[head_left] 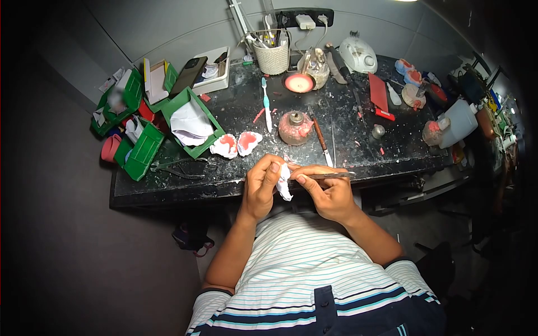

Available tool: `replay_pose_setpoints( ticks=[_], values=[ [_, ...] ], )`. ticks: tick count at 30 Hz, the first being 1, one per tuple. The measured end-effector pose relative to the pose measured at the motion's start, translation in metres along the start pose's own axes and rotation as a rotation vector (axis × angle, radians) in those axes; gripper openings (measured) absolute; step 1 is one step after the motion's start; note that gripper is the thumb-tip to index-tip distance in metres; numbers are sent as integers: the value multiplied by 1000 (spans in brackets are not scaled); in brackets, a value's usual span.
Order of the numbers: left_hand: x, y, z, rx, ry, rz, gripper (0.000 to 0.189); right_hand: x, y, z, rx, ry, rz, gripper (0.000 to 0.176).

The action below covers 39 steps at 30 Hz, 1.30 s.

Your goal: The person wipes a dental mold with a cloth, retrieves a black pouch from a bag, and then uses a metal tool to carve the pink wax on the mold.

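Note:
My left hand (pixel 261 187) is closed on a small white plaster dental cast (pixel 284 182), held upright over the bench's front edge. My right hand (pixel 329 196) grips a slim dark carving tool (pixel 330 176), its shaft pointing right and its working end at the cast, partly hidden by my fingers. Just beyond my left hand lie two white plaster casts with pink wax, one (pixel 225 145) beside the other (pixel 249 143). Past my right hand are a wooden-handled knife (pixel 320 136) and a spirit lamp (pixel 295 130) smeared with pink wax.
The black bench (pixel 224 182) is littered with scraps. Green boxes (pixel 193 124) and pliers (pixel 179 168) stand left. A toothbrush (pixel 266 106), a wax dish (pixel 299 83) and a tool cup (pixel 272 59) are farther back. Red wax sheets (pixel 379 95) and a plastic jug (pixel 459 123) are right.

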<state>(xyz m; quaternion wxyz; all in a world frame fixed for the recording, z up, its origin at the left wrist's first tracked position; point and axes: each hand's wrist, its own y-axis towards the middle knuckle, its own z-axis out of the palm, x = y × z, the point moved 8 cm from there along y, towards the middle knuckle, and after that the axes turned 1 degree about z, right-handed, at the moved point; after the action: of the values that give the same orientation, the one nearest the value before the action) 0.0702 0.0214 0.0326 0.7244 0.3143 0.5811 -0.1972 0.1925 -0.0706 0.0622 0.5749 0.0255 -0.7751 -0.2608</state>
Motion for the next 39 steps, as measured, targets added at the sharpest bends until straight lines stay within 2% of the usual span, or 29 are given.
replay_pose_setpoints(
  ticks=[8, 12, 15, 17, 20, 22, 24, 25, 28, 30, 32, 35, 39],
  values=[
    [2, 0, -1, -10, 19, 4, 41, -5, -1, 0, -17, 58, 64, 13],
    [2, -1, -1, 1, 8, -14, 40, -2, -1, -1, 1, 15, 5, 13],
    [6, -1, -2, 4, -19, -16, 42, -13, -3, -1, 30, 151, 82, 15],
    [8, -1, -5, -1, -126, -54, 46, -20, -3, -6, -35, 376, 184, 19],
    [22, -2, -13, -26, -300, -114, 57, -14, 1, -16, -100, 369, 77, 21],
    [27, -1, -15, -20, -334, -126, 58, -11, 2, -16, -89, 456, 107, 25],
    [27, -1, -14, -2, -362, -114, 58, 6, 6, -10, 51, 60, -53, 30],
    [27, -1, -14, 0, -362, -115, 58, 17, 6, -6, 52, -78, -217, 33],
    [26, -2, -14, -15, -379, -121, 57, 26, 0, 15, 112, -318, -286, 31],
    [24, -1, -13, -9, -369, -90, 50, 27, 1, 12, 114, -253, -251, 31],
    [25, -1, -16, 9, -353, -90, 53, 25, 2, 11, 118, -190, -211, 31],
    [27, -2, -14, 18, -352, -95, 57, 23, 4, 3, 16, -238, -186, 31],
    [21, -1, -13, -26, -411, -76, 52, 27, 1, 11, 157, -95, -198, 32]
  ],
)
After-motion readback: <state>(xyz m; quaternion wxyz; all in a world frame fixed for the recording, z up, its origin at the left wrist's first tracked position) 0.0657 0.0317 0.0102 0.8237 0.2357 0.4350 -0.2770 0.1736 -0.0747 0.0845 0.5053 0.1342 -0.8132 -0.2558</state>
